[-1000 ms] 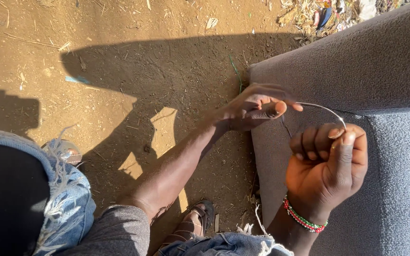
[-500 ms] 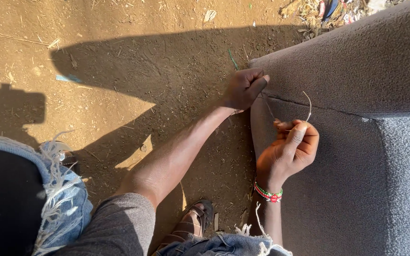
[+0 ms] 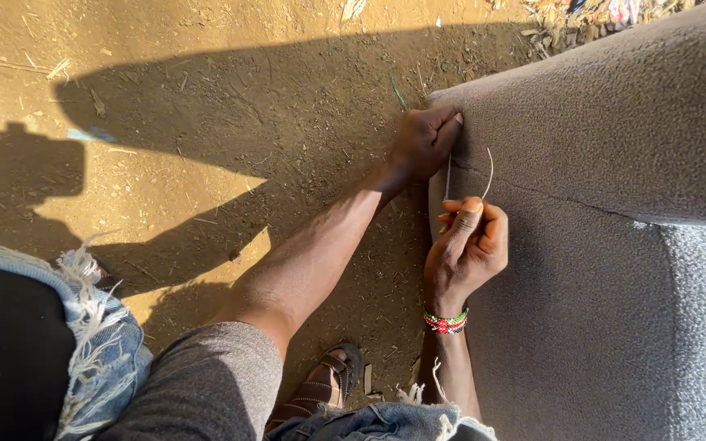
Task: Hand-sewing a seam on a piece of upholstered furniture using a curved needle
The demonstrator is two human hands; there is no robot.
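A large grey fabric-covered cushion (image 3: 614, 245) fills the right side of the head view. My left hand (image 3: 422, 143) grips its left edge near a seam. Just below, my right hand (image 3: 467, 245) pinches a thin curved needle with pale thread (image 3: 488, 171) that loops up to the seam. A beaded red, green and white bracelet (image 3: 446, 321) circles my right wrist.
Bare brown dirt ground (image 3: 165, 98) with scattered straw lies to the left, crossed by dark shadows. My sandalled foot (image 3: 328, 380) and frayed denim (image 3: 83, 327) show at the bottom. Litter (image 3: 598, 16) lies at the top right.
My right hand has moved up and left toward the seam, and the loop of thread has shortened. My left hand has shifted onto the cushion's edge and closed on it.
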